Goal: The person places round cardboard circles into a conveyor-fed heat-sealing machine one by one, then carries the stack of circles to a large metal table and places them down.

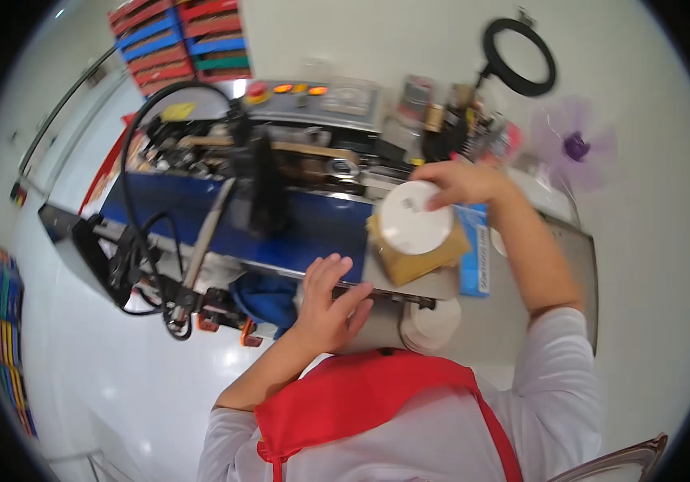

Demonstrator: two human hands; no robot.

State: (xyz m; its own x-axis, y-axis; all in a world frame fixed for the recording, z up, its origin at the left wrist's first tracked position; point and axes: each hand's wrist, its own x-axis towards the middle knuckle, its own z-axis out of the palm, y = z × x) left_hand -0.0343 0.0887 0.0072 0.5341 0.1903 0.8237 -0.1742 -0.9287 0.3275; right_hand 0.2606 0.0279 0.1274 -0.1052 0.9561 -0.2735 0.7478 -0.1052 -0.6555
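Observation:
My right hand (465, 184) grips a white round disc (411, 229) by its far right edge, with the thumb over its face. Under the disc is a tan, cardboard-like square piece (417, 265), at the right end of a conveyor machine's blue belt (321, 225). My left hand (330, 307) is at the belt's front edge with its fingers spread, holding nothing. A pile of white round discs (431, 325) lies just below the machine's right end, to the right of my left hand. What the disc's far side touches is hidden.
A black head on an arm (261, 181) stands over the belt. Behind it is a control panel (313, 106) with a red button. A blue box (474, 253), a purple fan (575, 146) and a black ring on a stand (550, 76) are to the right. Cables hang at left.

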